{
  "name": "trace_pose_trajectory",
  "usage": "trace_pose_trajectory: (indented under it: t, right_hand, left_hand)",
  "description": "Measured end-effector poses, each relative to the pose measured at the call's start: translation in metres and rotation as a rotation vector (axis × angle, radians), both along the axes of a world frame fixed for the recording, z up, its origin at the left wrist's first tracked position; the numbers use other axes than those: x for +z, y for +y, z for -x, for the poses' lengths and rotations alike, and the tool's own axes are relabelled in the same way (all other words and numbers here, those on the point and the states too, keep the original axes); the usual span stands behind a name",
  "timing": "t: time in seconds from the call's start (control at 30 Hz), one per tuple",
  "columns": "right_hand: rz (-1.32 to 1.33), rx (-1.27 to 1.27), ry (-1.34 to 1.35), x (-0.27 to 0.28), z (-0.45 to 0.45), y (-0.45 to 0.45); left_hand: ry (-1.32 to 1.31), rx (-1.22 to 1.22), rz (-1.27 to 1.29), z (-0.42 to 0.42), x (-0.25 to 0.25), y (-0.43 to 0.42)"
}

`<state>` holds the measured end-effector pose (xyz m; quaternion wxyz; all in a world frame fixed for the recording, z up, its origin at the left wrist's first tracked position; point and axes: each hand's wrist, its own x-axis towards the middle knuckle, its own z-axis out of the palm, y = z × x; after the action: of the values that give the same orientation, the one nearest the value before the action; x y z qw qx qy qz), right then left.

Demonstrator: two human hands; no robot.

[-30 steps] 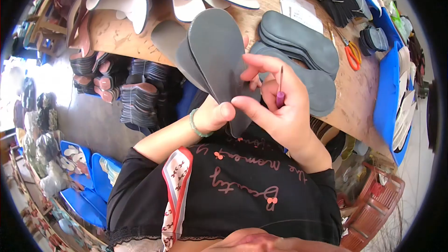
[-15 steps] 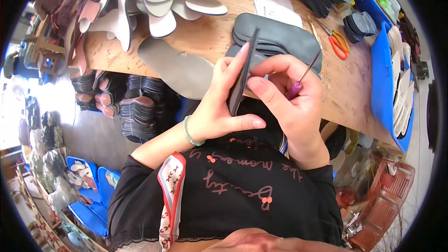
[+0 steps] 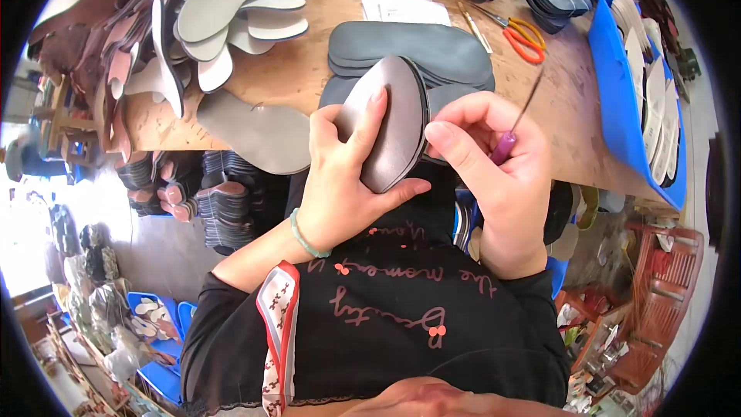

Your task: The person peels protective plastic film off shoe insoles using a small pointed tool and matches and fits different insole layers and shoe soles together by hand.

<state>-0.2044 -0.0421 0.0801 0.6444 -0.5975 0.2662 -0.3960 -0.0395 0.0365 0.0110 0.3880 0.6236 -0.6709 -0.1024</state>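
Observation:
My left hand (image 3: 343, 158) grips a dark grey insole (image 3: 397, 123), which is held up on edge above my lap with its broad face turned toward the left. The fingers of my right hand (image 3: 502, 174) are bent in, holding a purple-handled awl (image 3: 504, 147) whose thin metal shaft points up and to the right. My right thumb and index finger meet at the insole's right edge; whether they pinch it is hard to tell. Behind the insole lies a stack of grey insoles (image 3: 409, 50). One flat grey insole (image 3: 258, 131) rests at the table's near edge.
Pale insoles (image 3: 224, 8) are heaped on the wooden table (image 3: 532, 116) at the left. White papers (image 3: 401, 4), orange-handled scissors (image 3: 525, 42) and a small bundle of dark pieces (image 3: 557, 1) lie farther back. A blue bin (image 3: 610, 100) stands right; bundled insoles (image 3: 224, 212) are below left.
The insole has turned from broad side up, through edge-on, to show its other face. My left hand has shifted around it. The view has swung, so the table items appear farther left.

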Motion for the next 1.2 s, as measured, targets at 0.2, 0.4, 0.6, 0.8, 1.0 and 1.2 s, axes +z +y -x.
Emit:
trace_pose_trajectory:
  t: [0.2, 0.4, 0.6, 0.8, 1.0, 1.2]
  right_hand:
    - [-0.014, 0.117, -0.069, -0.011, 0.008, -0.006]
    - [0.077, 0.111, -0.015, -0.018, 0.011, -0.007]
    - [-0.037, -0.017, -0.115, -0.013, 0.009, -0.001]
    - [-0.046, 0.007, -0.035, -0.009, 0.019, -0.003]
    - [-0.141, 0.138, -0.086, -0.012, 0.023, -0.006]
    - [-0.120, 0.112, -0.050, -0.015, 0.022, -0.002]
  left_hand:
    - [-0.027, -0.034, -0.018, 0.009, -0.001, -0.002]
    - [-0.016, -0.056, -0.008, 0.011, -0.002, -0.004]
    - [-0.050, 0.035, -0.019, 0.013, 0.003, -0.001]
    - [-0.098, 0.073, -0.045, 0.016, 0.005, -0.001]
    - [-0.085, 0.014, -0.011, 0.021, 0.001, -0.005]
    - [-0.089, 0.001, -0.019, 0.021, -0.002, -0.006]
